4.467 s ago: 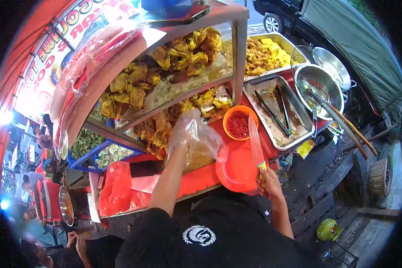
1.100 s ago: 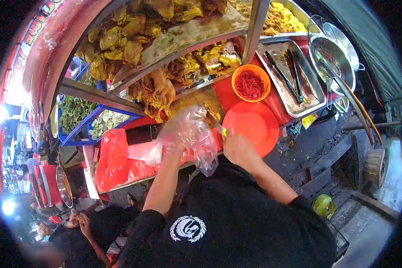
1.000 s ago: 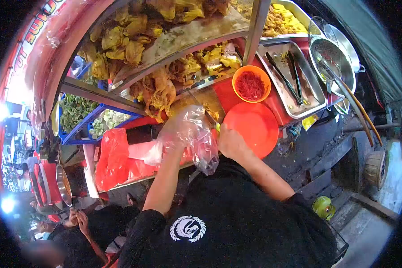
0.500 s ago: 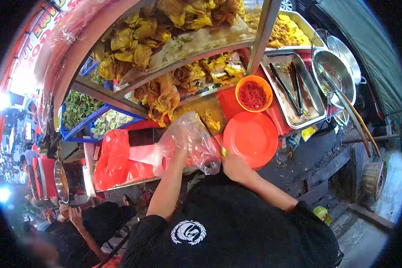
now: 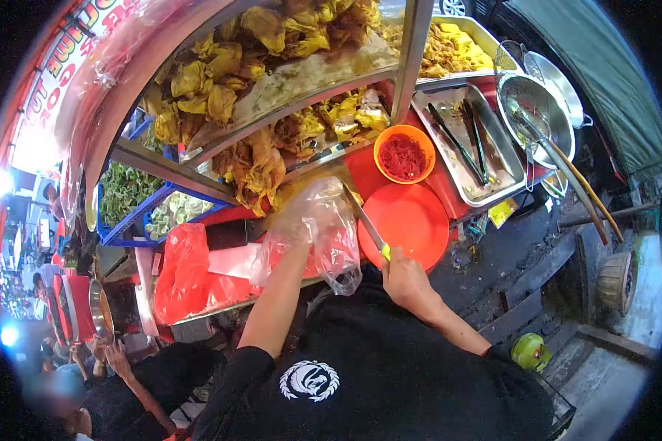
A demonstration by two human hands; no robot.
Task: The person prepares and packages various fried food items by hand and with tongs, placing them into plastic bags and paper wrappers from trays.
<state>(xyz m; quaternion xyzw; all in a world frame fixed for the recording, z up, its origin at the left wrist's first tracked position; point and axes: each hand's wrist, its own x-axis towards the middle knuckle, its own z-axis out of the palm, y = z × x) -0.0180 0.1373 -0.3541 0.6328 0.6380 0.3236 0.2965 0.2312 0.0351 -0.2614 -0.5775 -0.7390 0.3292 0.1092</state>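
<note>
My left hand [image 5: 299, 231] is inside or behind a clear plastic bag [image 5: 335, 242], above the chopping board [image 5: 290, 182]. The bag blurs its fingers, so their grip cannot be made out. In my right hand [image 5: 407, 283] is a knife [image 5: 373, 234] with a yellow-green handle. Its blade slants up and left across the edge of a red plate [image 5: 426, 235], its tip near the bag. Any food under the bag is hidden. Behind the board lies a browned whole chicken [image 5: 254, 169].
An orange bowl [image 5: 404, 156] of red shreds and a metal tray [image 5: 485, 173] with tongs are at right. Strainers [image 5: 526, 106] stand beyond. A red plastic bag [image 5: 180, 275] lies left. Yellow chicken pieces [image 5: 221, 66] fill the glass case. Another person [image 5: 136, 382] is at lower left.
My right hand has drawn the knife down and to the right, and more blade shows over the red plate. The small chicken piece seen on the board earlier is now hidden.
</note>
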